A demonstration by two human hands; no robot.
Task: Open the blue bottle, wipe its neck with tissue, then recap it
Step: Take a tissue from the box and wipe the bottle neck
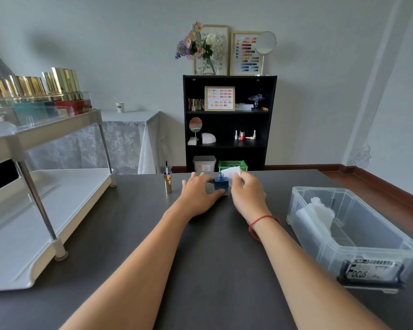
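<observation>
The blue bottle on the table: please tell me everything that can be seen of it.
The blue bottle is small and square-bodied, of dark blue, opaque-looking material. It stands upright on the dark table, uncapped, its threaded neck bare. The left hand grips its body from the left side. The right hand holds a white tissue at the neck.

I see my left hand [197, 190] gripping the uncapped blue bottle [221, 184] upright on the dark table [212, 258], while my right hand [247, 190] presses a white tissue [231, 173] against its bare neck. The gold cap [168, 183] with its brush stands upright to the left.
</observation>
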